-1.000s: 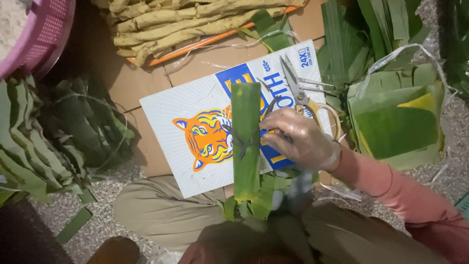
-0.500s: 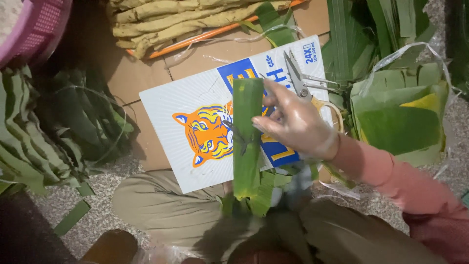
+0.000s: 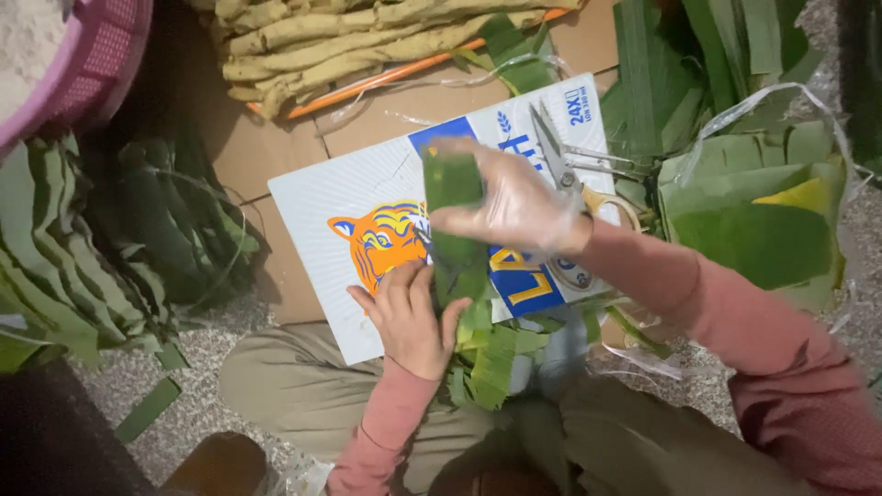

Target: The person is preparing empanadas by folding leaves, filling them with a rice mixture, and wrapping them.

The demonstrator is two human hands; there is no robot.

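Hands at work on a green leaf strip [image 3: 452, 216], right hand [image 3: 514, 204] grip closed over its upper part, left hand [image 3: 411, 317] grip loosely pinching below, printed cardboard sheet [image 3: 322, 197] beneath, scissors [image 3: 562, 156] just beyond the right grip.

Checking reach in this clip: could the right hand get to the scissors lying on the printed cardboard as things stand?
Probably yes. The scissors lie uncovered on the cardboard sheet, just beyond the right hand, with nothing between them. But that hand is gripping the green leaf strip, as is the left hand, so it would have to let go first.
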